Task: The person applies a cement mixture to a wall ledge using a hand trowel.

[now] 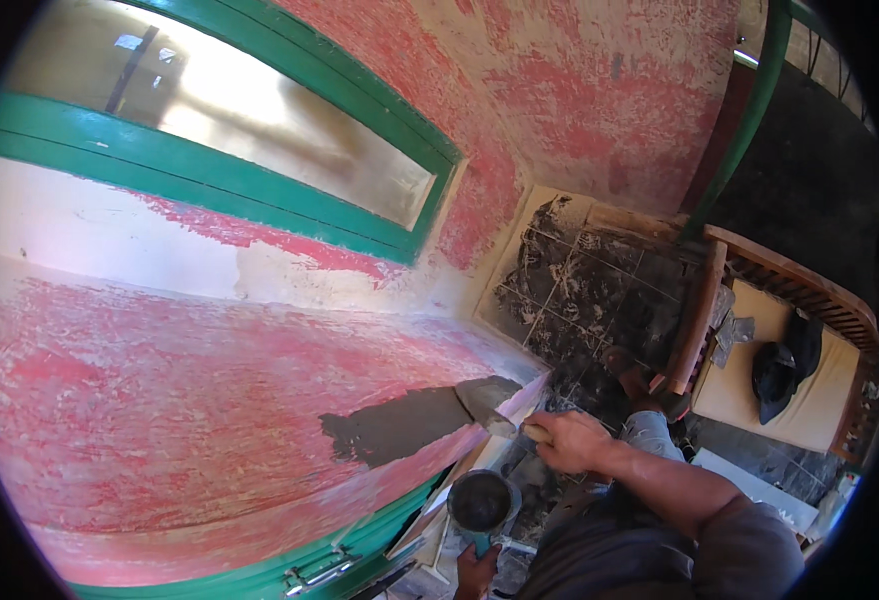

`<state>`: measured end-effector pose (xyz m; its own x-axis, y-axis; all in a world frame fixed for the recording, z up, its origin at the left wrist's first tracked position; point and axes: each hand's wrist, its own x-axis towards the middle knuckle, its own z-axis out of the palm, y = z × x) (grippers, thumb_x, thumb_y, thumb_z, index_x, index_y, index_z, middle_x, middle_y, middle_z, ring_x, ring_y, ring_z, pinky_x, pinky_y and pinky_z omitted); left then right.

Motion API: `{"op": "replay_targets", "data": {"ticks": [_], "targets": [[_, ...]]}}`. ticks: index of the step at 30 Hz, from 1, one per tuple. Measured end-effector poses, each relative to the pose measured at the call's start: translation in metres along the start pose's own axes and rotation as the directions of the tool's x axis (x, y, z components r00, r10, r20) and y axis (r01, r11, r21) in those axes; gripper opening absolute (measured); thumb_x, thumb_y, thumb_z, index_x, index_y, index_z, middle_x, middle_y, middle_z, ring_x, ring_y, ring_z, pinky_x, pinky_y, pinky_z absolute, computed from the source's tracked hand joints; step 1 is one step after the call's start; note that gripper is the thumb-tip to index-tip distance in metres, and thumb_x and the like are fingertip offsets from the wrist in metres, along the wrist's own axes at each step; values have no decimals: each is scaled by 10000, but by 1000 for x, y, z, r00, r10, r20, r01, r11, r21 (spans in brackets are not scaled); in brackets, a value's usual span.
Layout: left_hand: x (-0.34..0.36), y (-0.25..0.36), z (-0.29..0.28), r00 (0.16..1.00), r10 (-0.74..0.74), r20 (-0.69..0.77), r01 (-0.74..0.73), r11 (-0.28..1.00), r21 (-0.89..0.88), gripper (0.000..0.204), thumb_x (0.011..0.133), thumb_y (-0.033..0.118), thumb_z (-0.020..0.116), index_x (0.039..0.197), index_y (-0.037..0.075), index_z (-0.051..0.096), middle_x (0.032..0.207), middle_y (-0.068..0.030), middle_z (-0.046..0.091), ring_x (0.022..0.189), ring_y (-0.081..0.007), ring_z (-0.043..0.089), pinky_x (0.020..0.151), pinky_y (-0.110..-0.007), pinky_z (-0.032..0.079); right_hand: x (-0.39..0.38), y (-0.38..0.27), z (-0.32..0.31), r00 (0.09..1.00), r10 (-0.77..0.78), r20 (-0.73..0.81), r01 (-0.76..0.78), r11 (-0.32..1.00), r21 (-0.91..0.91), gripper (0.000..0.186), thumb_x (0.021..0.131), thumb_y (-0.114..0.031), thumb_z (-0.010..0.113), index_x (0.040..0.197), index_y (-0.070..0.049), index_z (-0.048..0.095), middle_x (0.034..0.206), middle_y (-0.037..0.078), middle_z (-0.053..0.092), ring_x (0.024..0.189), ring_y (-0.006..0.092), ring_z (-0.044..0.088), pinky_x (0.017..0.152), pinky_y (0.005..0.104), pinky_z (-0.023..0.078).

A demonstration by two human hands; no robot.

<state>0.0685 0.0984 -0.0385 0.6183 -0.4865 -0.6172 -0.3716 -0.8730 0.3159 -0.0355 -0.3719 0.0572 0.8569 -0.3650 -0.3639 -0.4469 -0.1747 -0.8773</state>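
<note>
Right hand (571, 442) is wrapped round the wooden handle of a trowel (481, 407), fingers curled in, wrist behind the tool; presumably a full grip because the blade has to be pushed against the surface. Blade lies nearly flat on the grey mortar patch (394, 427), at its right end near the wall corner, which likely lets it spread rather than scrape. Patch sits low on the scuffed pink wall (159, 380), below the green window frame (209, 190). Left hand (476, 572) is closed on the teal handle of a round pan (480, 500), partly cut off by the lower edge; finger detail unclear. Pan's mouth faces up with dark grey stuff inside, held just below the trowel, probably to keep the mix in easy reach and catch drips. Black cap (777, 375) rests on the pale cushion (829, 400) of a wooden seat (701, 320), seemingly parked away from the wet work.
</note>
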Motion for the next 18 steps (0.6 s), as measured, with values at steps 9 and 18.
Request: {"op": "replay_targets", "data": {"ticks": [9, 18], "targets": [[-8, -12, 15, 999, 32, -33, -31, 999, 25, 436, 962, 330, 640, 1311, 68, 637, 951, -205, 669, 875, -385, 630, 790, -525, 504, -58, -88, -32, 977, -214, -16, 214, 975, 52, 506, 875, -204, 628, 1358, -64, 576, 1065, 250, 710, 991, 436, 694, 871, 520, 562], [-9, -30, 29, 784, 609, -122, -468, 709, 528, 537, 958, 352, 651, 1428, 102, 581, 848, -188, 640, 806, -393, 602, 771, -549, 493, -35, -47, -39, 999, -32, -24, 35, 989, 144, 496, 864, -224, 648, 1341, -99, 597, 1059, 232, 721, 991, 429, 705, 904, 493, 557]]}}
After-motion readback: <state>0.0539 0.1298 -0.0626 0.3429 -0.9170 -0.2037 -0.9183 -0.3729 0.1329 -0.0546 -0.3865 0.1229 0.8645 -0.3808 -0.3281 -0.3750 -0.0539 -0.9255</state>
